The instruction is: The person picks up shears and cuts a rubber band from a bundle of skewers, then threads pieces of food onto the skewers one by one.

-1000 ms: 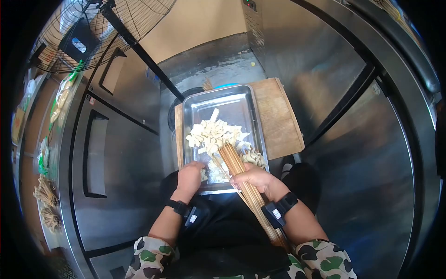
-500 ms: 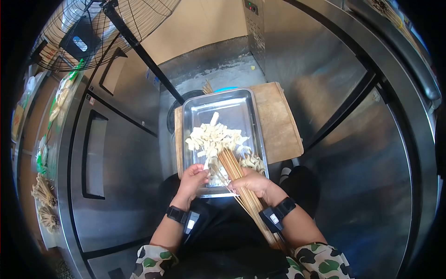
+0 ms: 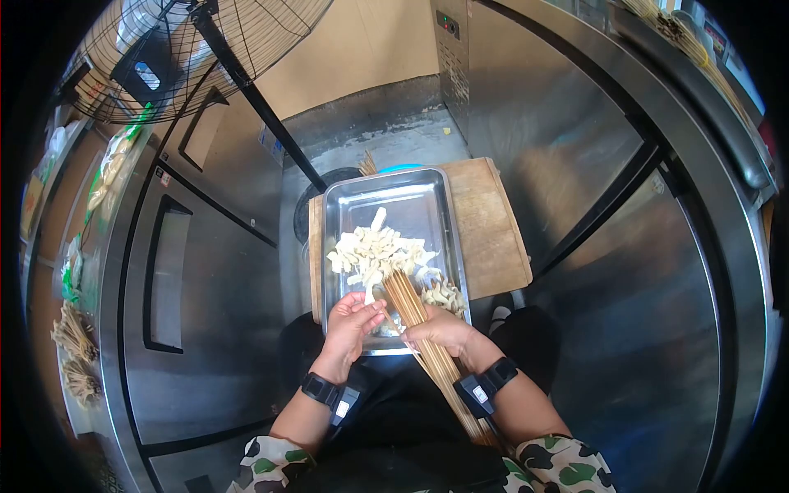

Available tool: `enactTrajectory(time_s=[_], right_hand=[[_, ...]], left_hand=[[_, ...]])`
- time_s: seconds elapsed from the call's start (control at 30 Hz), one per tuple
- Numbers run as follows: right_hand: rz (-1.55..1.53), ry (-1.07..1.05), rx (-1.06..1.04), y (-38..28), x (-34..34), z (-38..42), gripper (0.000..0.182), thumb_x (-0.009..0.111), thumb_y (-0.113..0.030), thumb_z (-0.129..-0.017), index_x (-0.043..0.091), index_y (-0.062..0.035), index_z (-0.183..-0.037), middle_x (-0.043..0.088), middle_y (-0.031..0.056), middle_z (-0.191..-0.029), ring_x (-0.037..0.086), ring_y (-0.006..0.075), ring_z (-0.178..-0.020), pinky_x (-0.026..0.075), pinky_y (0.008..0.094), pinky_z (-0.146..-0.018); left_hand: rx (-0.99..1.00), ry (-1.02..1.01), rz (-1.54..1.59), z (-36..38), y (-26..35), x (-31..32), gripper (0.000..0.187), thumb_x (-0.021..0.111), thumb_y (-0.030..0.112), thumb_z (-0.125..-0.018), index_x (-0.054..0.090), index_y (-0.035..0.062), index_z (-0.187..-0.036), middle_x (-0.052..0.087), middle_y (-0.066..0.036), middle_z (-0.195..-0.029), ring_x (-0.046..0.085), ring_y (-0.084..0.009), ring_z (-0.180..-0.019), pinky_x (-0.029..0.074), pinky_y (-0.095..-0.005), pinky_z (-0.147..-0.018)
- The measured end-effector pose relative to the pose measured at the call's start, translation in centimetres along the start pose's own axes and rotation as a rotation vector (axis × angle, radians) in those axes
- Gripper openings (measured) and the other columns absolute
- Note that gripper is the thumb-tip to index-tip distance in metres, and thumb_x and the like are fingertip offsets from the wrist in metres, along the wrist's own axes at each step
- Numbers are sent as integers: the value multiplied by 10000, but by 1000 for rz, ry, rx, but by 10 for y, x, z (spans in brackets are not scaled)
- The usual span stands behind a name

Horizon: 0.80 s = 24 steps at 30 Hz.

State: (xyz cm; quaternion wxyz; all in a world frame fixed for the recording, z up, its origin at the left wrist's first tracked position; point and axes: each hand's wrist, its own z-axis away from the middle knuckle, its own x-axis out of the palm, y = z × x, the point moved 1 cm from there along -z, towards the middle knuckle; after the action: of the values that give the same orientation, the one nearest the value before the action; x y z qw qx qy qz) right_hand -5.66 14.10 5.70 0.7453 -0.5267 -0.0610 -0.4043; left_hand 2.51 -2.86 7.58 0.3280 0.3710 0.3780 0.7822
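Observation:
In the head view, my left hand point(image 3: 348, 325) is closed, thumb and fingers pinching a pale food piece point(image 3: 370, 288) over the near end of a metal tray point(image 3: 451, 220). My right hand point(image 3: 448, 332) wraps round a thick bundle of bamboo skewers point(image 3: 402, 294), which slants from the tray back over my lap. One thin skewer point(image 3: 392, 320) stands apart from the bundle, its upper end at the fingers of my left hand. Loose cream-white food pieces point(image 3: 376, 251) lie heaped mid-tray. Beside the bundle, on its right, sits a clump of greyer pieces point(image 3: 444, 296).
The tray rests on a wooden board point(image 3: 491, 230). Steel cabinets stand close on the left point(image 3: 222, 296) and right point(image 3: 625, 329). A fan point(image 3: 197, 49) on a black pole rises at back left. Skewer bundles point(image 3: 76, 333) lie on the left shelf.
My left hand has shifted slightly right, closer to the loose skewer and my right hand. The pale piece now meets the area of the skewer's upper end. The bundle stays gripped.

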Motion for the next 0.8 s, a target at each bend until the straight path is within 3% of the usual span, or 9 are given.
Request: enactTrajectory(time_s=[0.3, 0.8], right_hand=[[-64, -12, -12, -1, 1, 2, 239, 664, -22, -703, 545, -23, -910, 570, 49, -676, 563, 133, -580, 460, 256, -530], [-30, -59, -9, -4, 3, 4, 183, 648, -40, -724, 555, -46, -882, 554, 25, -696, 549, 117, -605, 449, 244, -552]], left_hand=[[-82, 63, 163, -1, 3, -13, 181, 570, 85, -878, 580, 37, -1053, 636, -78, -992, 606, -134, -900, 505, -239, -793], [-21, -34, 195, -4, 3, 1, 189, 550, 49, -882, 592, 8, -1062, 631, -90, -1028, 606, -168, -952, 491, -251, -827]])
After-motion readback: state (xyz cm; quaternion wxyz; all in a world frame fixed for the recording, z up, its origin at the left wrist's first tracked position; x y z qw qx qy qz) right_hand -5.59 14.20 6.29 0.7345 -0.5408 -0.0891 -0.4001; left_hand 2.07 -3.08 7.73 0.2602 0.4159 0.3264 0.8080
